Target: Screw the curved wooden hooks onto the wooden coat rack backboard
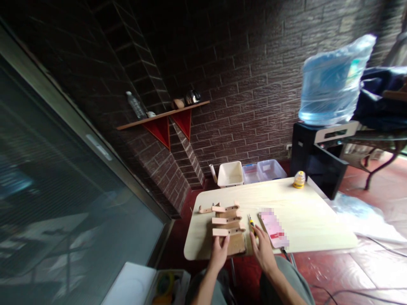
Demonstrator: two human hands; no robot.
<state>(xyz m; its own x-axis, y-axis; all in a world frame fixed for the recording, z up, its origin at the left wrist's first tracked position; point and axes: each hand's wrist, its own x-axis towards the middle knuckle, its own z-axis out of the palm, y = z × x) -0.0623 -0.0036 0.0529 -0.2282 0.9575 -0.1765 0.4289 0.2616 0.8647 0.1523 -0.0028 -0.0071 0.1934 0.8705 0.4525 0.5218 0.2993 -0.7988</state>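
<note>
The wooden pieces point(224, 220) are pinkish tan, the slim tool point(251, 221) yellow and black, the counter point(321, 228) pale cream.

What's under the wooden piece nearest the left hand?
A brown block is under that wooden piece; part of it shows beside the left hand. The strip directly beneath the piece is covered, so I can't see it.

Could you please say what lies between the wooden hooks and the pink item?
In the head view, a yellow-and-black tool lies there, the right hand at its near end.
</note>
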